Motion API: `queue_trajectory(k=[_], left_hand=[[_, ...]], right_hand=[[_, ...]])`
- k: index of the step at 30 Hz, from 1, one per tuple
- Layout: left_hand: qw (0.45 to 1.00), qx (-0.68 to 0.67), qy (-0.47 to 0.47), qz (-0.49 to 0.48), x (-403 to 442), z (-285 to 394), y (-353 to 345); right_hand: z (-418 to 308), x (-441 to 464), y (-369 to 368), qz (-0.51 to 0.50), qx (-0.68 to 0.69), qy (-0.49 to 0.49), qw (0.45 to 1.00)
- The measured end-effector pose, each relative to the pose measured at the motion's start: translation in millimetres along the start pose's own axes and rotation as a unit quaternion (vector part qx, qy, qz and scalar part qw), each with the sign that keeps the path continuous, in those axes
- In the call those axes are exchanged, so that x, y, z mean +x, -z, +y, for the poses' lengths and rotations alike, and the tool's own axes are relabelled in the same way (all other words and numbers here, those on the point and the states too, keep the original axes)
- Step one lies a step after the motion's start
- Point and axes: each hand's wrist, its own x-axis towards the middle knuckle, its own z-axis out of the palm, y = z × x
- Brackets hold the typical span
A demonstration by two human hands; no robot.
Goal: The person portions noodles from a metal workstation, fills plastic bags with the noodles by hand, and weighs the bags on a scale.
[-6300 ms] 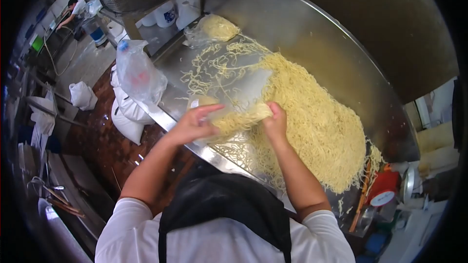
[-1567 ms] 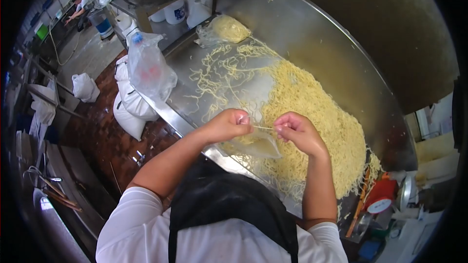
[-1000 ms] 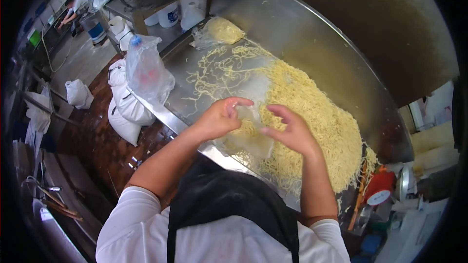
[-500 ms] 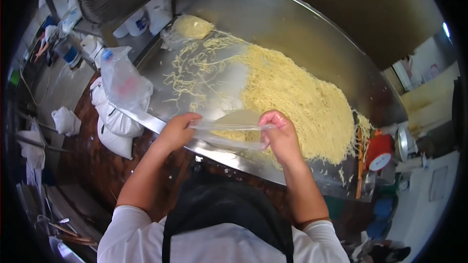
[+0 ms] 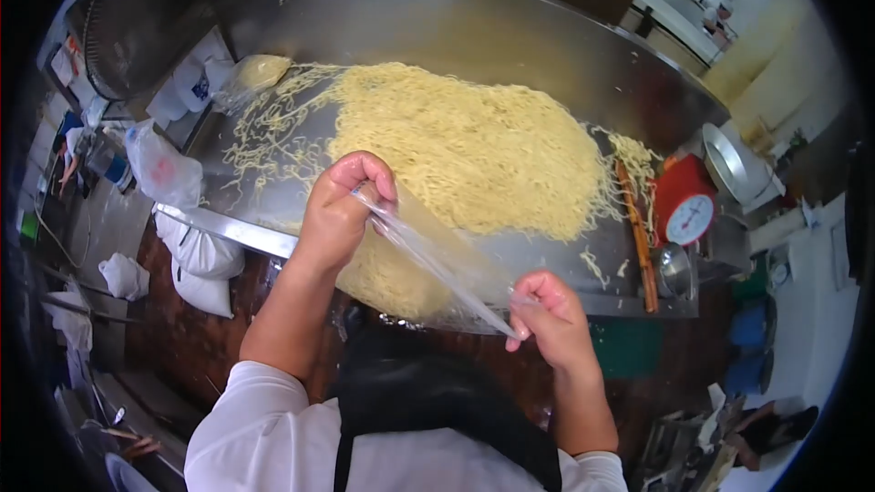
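Between my two hands a clear plastic bag is stretched on a slant, its mouth pulled tight. Pale yellow noodles show inside the bag, which hangs by the table's front edge. My left hand pinches the upper-left corner of the mouth, fingers closed. Lower down, my right hand is closed on the opposite corner. Behind the bag, a wide heap of loose noodles covers the middle of the steel table. Thin strands trail off on the left.
At the table's far left lies a filled bag of noodles. Plastic bags hang at the left corner. A wooden stick, a red dial scale and a metal bowl are on the right. White sacks sit on the floor.
My left hand has risen and my right hand has dropped, tilting the bag's mouth from level to slanted. The camera view has turned, shifting the table and heap leftward.
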Motion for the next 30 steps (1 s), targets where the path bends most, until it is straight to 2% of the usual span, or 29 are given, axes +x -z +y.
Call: queue_trajectory(k=[7,13,16,18,22,24,28,30], left_hand=[[0.998,0.009,0.02,-0.054,16,11,-78],[0.989,0.013,-0.012,-0.146,83,-17,-141],[0.981,0.0,-0.019,-0.195,124,-17,-199],[0.973,-0.028,0.008,-0.23,154,-14,-244],[0.955,-0.026,-0.022,-0.294,210,-7,-335],[0.954,-0.03,-0.05,-0.294,232,-2,-380],[0.969,0.001,-0.069,-0.237,260,11,-475],[0.966,0.014,-0.055,-0.254,293,8,-517]], right_hand=[[-52,-29,71,0.021,0.019,0.062,0.998],[-104,-37,121,0.103,-0.018,0.109,0.989],[-131,-44,161,0.16,-0.029,0.16,0.974],[-148,-47,195,0.184,-0.037,0.227,0.956],[-199,-54,263,0.191,-0.046,0.32,0.927],[-227,-59,301,0.187,-0.08,0.367,0.908],[-291,-64,370,0.246,-0.106,0.393,0.88],[-319,-65,406,0.247,-0.119,0.393,0.878]])
